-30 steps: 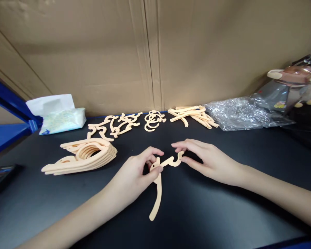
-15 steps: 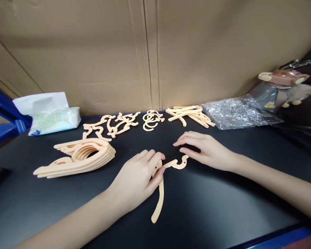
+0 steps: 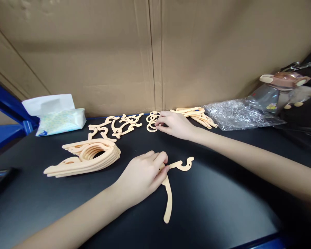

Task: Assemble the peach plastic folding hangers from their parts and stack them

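Observation:
My left hand is closed, thumb and fingertips pinching a beige plastic clothes hanger part near the table's middle. Its curved arm extends toward me from below the fingers, and a hook-ended piece sticks out to the right; the join between them is hidden by the fingers. At the back my right hand reaches over a small pile of curved hooks. Its thumb and fingers are apart, with the fingertips at the pile's right side. Nothing held shows in it.
Left of my hand lies a stack of folded hangers. Behind are loose hanger pieces and a pile of straight strips. A tissue pack, crumpled clear plastic and a drink bottle line the back by cardboard.
My right hand has moved from beside the hook-ended piece, back and left to the hook pile. My left hand keeps its pinch on the hanger part. The view has shifted slightly.

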Demonstrator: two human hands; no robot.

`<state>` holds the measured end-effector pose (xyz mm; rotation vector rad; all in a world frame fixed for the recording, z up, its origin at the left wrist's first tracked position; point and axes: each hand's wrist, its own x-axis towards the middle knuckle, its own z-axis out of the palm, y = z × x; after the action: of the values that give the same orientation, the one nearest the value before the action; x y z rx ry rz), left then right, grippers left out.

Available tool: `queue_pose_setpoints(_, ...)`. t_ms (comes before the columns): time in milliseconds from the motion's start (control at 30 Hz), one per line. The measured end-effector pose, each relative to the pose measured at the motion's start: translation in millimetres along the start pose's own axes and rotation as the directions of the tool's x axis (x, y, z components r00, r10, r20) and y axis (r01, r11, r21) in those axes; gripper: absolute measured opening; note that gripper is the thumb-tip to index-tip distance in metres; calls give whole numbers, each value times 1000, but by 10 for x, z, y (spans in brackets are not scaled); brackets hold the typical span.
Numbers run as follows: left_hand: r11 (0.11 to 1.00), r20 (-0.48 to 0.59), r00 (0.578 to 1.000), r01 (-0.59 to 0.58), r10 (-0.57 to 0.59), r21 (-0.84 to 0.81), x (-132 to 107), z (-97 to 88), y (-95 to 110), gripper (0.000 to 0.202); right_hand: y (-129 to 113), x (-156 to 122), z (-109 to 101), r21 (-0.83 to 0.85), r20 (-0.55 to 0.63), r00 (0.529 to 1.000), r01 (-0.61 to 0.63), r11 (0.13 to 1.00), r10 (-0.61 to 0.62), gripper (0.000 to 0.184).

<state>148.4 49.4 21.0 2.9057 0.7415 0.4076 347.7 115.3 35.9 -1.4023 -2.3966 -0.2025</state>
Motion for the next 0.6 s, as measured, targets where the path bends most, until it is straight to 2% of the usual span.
queue_pose_setpoints(167, 1000, 2, 1000, 6, -6, -4, -3, 10, -22, 9, -145, 228, 99, -118, 40, 998, -42, 992, 47, 21)
queue_pose_setpoints(333, 1000, 4, 1000, 8, -8, 1, -12, 22, -23, 9, -240, 340, 162, -180, 60, 995, -69, 981, 81, 21)
queue_pose_setpoints(500, 1000, 6, 1000, 8, -8, 11, -9, 15, -10, 10, -220, 328, 105, -156, 44, 993, -105, 982, 114, 20)
queue_pose_setpoints(600, 1000, 7, 1000, 10, -10, 9, -5, 10, -13, 9, -172, 194, -9, -130, 17, 994, -108, 986, 111, 20)
